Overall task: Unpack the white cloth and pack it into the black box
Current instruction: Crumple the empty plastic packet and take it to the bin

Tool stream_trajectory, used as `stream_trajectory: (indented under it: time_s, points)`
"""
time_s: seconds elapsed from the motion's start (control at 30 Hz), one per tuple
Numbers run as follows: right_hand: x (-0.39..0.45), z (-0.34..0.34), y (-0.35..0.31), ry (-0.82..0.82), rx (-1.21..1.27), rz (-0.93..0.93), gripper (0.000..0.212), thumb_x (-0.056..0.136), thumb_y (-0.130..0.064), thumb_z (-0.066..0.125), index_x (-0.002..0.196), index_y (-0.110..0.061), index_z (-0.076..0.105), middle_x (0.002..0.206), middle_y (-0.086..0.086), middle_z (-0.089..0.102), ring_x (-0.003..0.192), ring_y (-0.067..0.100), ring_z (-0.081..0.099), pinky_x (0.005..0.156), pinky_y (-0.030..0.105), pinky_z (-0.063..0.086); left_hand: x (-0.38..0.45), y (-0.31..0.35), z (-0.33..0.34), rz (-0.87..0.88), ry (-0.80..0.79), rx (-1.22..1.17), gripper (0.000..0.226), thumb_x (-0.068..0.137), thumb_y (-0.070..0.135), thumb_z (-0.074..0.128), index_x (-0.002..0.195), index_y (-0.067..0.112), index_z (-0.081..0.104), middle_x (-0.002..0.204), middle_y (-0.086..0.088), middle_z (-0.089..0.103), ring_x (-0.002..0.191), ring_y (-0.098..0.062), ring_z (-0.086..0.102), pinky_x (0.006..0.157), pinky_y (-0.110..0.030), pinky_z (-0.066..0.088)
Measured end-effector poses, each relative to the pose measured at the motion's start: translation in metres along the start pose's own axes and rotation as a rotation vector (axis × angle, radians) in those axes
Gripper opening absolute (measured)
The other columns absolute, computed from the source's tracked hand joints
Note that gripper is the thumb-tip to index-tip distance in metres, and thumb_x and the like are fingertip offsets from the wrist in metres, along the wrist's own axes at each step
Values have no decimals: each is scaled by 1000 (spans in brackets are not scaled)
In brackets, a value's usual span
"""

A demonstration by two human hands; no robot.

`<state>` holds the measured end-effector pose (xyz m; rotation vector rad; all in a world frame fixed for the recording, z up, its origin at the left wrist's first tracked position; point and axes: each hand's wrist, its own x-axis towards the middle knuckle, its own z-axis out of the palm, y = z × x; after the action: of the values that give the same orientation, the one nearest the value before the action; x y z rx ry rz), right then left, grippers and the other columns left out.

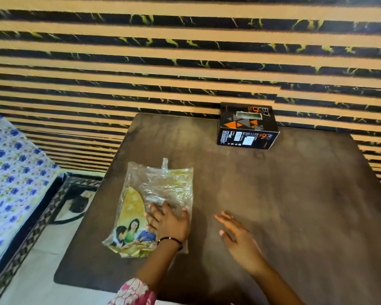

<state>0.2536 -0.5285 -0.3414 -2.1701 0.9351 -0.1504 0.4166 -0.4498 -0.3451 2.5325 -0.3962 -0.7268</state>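
Observation:
A clear plastic packet with a yellow printed card lies flat on the left half of the dark table. Pale folded material shows through its upper part; I cannot tell if it is the white cloth. My left hand rests palm down on the packet's lower right, fingers spread. My right hand hovers over bare table just right of the packet, fingers apart, holding nothing. The black box, with orange and grey triangles, stands shut at the table's far edge against the wall.
A striped black-and-tan wall rises directly behind the table. A bed with a blue floral sheet stands to the left, with a patterned floor strip and a dark cable between it and the table.

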Motion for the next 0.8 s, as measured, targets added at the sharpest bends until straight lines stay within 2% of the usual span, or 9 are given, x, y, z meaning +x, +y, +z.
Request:
stream_trajectory:
  time_s: [0.1, 0.17, 0.23, 0.27, 0.37, 0.43, 0.57, 0.7, 0.8]
  points:
    - [-9, -2, 7, 26, -107, 1, 45, 87, -29, 42, 131, -26, 50, 146, -4, 41, 139, 11, 30, 111, 18, 15, -14, 24, 12, 123, -170, -129, 79, 89, 46, 48, 147, 15, 6, 156, -16, -10, 143, -35, -3, 117, -46, 8]
    - [-11, -3, 11, 51, -170, 3, 46, 84, -26, 44, 129, -22, 53, 142, 0, 46, 137, 18, 36, 112, 24, 15, -20, 35, 13, 199, -252, -278, 83, 89, 43, 52, 147, 15, 0, 155, -12, -18, 144, -32, 3, 117, -41, 15]
    - [-11, -7, 10, 114, -208, -18, 45, 85, -23, 47, 130, -19, 52, 141, 2, 48, 135, 22, 38, 111, 29, 17, -17, 37, 4, 256, -232, -356, 84, 88, 39, 55, 147, 13, 1, 155, -9, -20, 144, -31, 6, 115, -40, 19]
    - [-11, -9, 8, 124, -217, -19, 45, 88, -24, 46, 133, -19, 48, 145, 1, 44, 138, 20, 34, 112, 28, 17, -13, 33, -3, 283, -180, -353, 85, 87, 38, 56, 147, 12, 2, 155, -9, -18, 144, -31, 7, 116, -41, 20]
    - [-12, -9, 7, -3, -250, 32, 55, 94, -31, 44, 145, -23, 24, 157, -2, 17, 145, 15, 9, 116, 27, 10, 1, 10, -24, 283, 45, -227, 83, 85, 33, 60, 146, 9, 10, 156, -15, -7, 142, -37, 9, 114, -47, 19]
    - [-13, -4, 3, -78, -285, 63, 61, 94, -34, 44, 146, -24, 16, 158, -1, 7, 146, 16, 0, 116, 27, 4, 9, -11, -33, 218, 88, -92, 84, 84, 32, 60, 146, 9, 10, 155, -19, 1, 141, -40, 10, 114, -49, 15]
    - [-12, 6, -1, -114, -301, 82, 64, 92, -39, 45, 147, -27, 13, 159, -1, 2, 145, 16, -5, 116, 31, 1, 11, -42, -37, 256, -15, -17, 95, 82, 40, 61, 146, 9, -1, 153, -22, 14, 142, -38, 9, 115, -51, 9]
    - [-9, 10, -1, -102, -279, 64, 63, 91, -34, 50, 145, -30, 18, 159, -1, 4, 146, 16, -2, 112, 23, -2, 0, -48, -33, 393, -153, 172, 114, 71, 61, 63, 146, 17, -11, 156, -13, 9, 145, -30, 4, 114, -55, 0]
    - [-4, 13, -2, -116, -191, 64, 65, 88, -25, 57, 143, -33, 25, 157, -6, 5, 145, 13, 1, 107, 18, 0, -10, -42, -25, 499, -235, 361, 122, 64, 69, 62, 145, 20, -16, 155, -12, 10, 144, -28, 7, 113, -57, 4]
